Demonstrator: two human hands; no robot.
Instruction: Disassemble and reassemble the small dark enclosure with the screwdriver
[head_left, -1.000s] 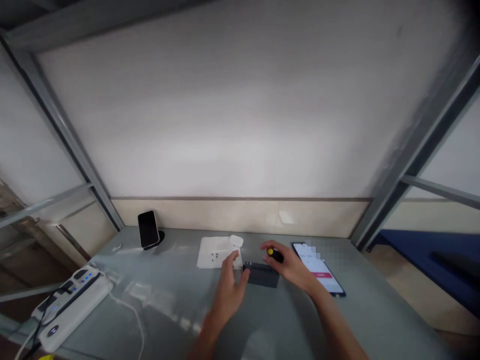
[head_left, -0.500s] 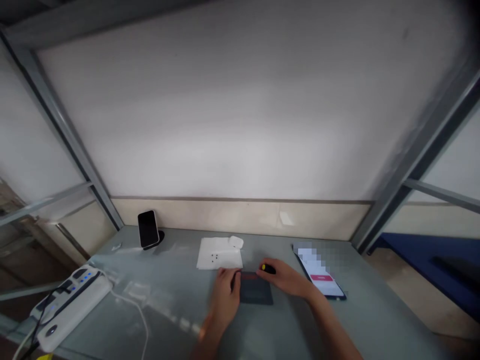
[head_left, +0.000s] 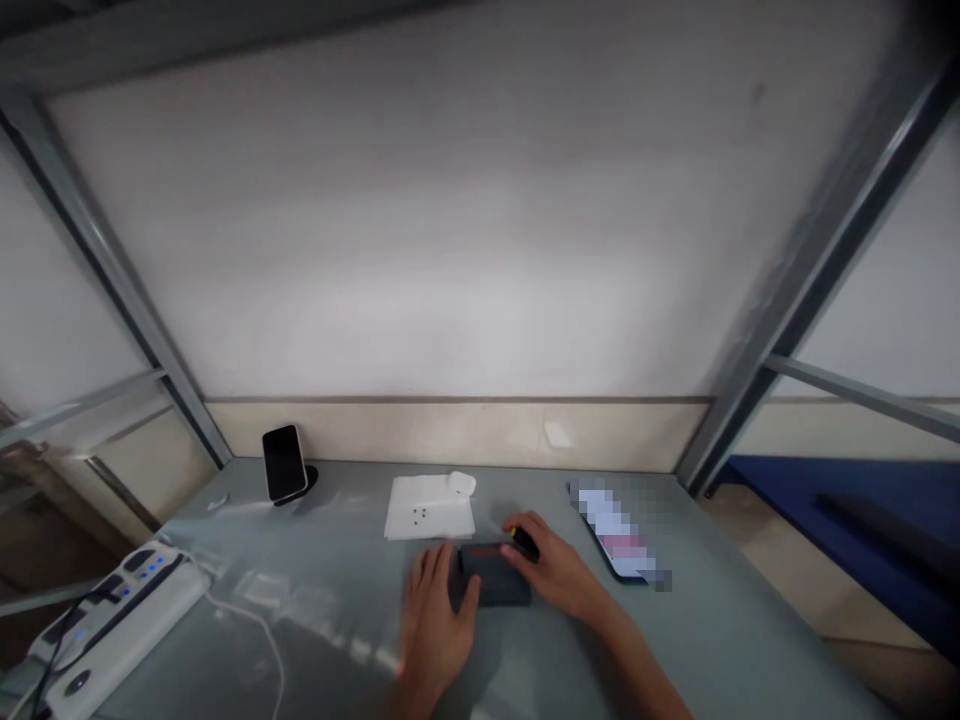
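A dark, flat rectangular device (head_left: pixel 504 580) with a reddish strip near its far edge lies on the grey table. My left hand (head_left: pixel 437 620) rests at its left side, fingers extended and thumb apart, touching the device's edge. In my right hand (head_left: pixel 551 565), closed over the device's far right corner, is a small screwdriver (head_left: pixel 527 544) with a black handle and a yellow part; its tip cannot be made out. Beyond the device lies a white sheet (head_left: pixel 442 518) bearing several tiny dark pieces (head_left: pixel 419 516) that look like screws.
A white rounded object (head_left: pixel 462 484) sits at the sheet's far corner. To the right lies a lit phone (head_left: pixel 611 530). A black-screened device on a stand (head_left: pixel 285 464) is at back left. A white power strip (head_left: pixel 124 630) with cables lies at left.
My left hand has gone from curled at the device's edge to stretched fingers with the thumb apart. My right hand still holds the screwdriver, now tilted differently. The view has turned slightly right.
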